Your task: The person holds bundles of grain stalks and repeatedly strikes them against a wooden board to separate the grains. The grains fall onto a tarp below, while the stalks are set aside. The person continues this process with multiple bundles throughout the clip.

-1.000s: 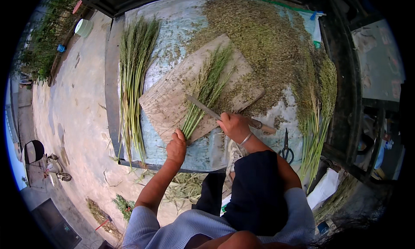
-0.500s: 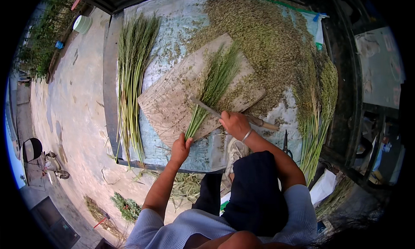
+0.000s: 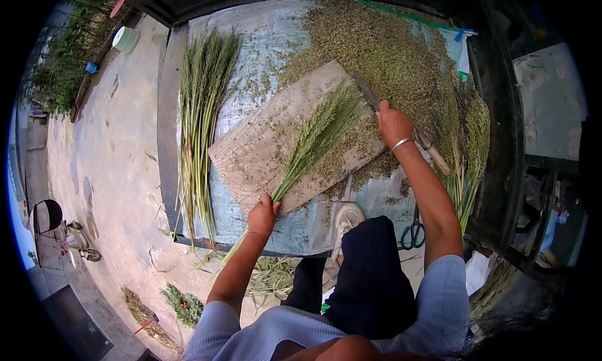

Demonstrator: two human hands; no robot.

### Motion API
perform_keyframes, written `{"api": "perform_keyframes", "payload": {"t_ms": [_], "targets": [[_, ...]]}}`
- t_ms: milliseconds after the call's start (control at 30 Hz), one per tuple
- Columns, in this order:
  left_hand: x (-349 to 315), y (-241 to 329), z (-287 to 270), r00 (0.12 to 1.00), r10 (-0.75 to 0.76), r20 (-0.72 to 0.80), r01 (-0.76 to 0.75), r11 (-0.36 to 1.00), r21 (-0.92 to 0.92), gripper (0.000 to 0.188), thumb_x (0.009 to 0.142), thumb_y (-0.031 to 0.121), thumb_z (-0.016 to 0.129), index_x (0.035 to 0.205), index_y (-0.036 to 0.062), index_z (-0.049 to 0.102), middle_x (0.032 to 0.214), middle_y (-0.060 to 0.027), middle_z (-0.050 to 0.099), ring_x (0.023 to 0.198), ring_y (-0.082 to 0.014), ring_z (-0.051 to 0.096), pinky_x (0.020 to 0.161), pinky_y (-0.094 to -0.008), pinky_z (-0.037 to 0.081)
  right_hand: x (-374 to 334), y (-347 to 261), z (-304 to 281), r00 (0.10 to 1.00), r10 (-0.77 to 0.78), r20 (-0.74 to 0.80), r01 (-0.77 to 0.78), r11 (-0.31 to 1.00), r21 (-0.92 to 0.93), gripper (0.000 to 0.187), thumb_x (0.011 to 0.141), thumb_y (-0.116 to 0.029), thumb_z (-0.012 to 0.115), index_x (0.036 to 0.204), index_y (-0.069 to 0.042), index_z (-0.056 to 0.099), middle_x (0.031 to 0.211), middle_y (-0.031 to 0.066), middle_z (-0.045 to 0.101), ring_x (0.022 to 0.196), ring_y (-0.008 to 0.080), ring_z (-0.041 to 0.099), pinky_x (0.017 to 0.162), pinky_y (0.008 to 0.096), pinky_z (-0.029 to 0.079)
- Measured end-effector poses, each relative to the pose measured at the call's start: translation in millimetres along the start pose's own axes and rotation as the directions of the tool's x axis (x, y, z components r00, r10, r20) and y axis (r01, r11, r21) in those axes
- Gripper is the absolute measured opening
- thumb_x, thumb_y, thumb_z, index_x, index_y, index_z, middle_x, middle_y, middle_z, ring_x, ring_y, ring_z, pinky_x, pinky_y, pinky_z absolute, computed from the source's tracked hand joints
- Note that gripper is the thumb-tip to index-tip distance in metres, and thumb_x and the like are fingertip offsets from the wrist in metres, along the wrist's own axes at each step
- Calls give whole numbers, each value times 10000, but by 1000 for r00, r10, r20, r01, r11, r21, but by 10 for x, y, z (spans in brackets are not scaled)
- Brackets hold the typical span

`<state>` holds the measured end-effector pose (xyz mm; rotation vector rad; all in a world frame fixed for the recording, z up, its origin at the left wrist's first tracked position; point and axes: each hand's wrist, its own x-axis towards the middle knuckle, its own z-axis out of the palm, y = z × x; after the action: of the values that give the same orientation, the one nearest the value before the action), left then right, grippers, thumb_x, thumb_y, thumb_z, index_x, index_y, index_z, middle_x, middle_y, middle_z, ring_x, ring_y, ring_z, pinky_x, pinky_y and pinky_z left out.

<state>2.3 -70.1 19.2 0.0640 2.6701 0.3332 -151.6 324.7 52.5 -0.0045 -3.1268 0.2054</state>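
At the far left, one scooter (image 3: 76, 242) is standing on the concrete (image 3: 113, 141), and above it in view one pale green bucket (image 3: 126, 40) is sitting near greenery (image 3: 63, 57). One loose bunch of stalks (image 3: 199, 129) is lying along the left side of the pale blue sheet (image 3: 301, 232). The left hand (image 3: 262, 217) is holding a second bunch (image 3: 316, 141), its fingers closing tightly around the stems; the seed heads are resting over one wooden board (image 3: 257, 141). One pale shoe (image 3: 348, 220) is showing at the sheet's near edge. One wide seed heap (image 3: 364, 35) is spreading beyond the board. The right hand (image 3: 394, 124) is gripping one long blade (image 3: 365, 90) near its wooden handle (image 3: 437, 158), fingers wrapping fully round it, the metal pointing away beside the seed heads. One pair of black scissors (image 3: 412, 234) is lying nearer the person. A third bunch (image 3: 476, 135) is lying along the right side. On the grey panel (image 3: 545, 98), faint marks are staying too blurred to read.
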Motion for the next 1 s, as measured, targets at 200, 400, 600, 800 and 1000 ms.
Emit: {"api": "perform_keyframes", "payload": {"t_ms": [200,400,600,800,1000], "targets": [[-23,-41,64,1000,22,11,-22,1000,-16,311,878,349,523,923,65,407,686,-217,579,610,-423,566,519,-511,438,-909,-1136,307,916,-383,-121,401,873,275,206,847,-201,576,832,-78,411,607,125,539,547,331,578,442,437,447],[-103,-109,113,998,13,-54,-10,999,52,330,873,396,520,901,79,431,717,-174,582,604,-374,587,496,-466,462,-737,-578,430,991,-110,79,94,979,180,242,849,-233,582,866,-60,414,586,148,562,530,351,569,465,453,451],[-83,11,67,989,82,-127,-73,995,72,328,858,335,544,1026,68,458,773,-159,555,580,-346,587,487,-436,480,-585,-148,-50,998,49,-39,-44,993,111,248,865,-250,572,852,-67,405,555,149,532,492,356,552,415,454,419],[-30,111,87,986,161,-48,-136,930,342,538,828,137,490,1340,64,339,806,-129,514,544,-254,597,436,-374,492,-1178,-1239,-349,992,-75,-100,109,909,402,298,820,-254,642,820,-71,406,546,156,519,508,363,549,440,443,430],[117,-6,-78,967,251,32,-232,828,510,628,808,83,468,1401,62,263,800,-117,513,525,-191,587,383,-325,469,-1106,-574,-260,892,402,-208,-279,851,445,255,865,-208,582,886,-16,415,548,194,529,519,390,553,429,465,399]]}}
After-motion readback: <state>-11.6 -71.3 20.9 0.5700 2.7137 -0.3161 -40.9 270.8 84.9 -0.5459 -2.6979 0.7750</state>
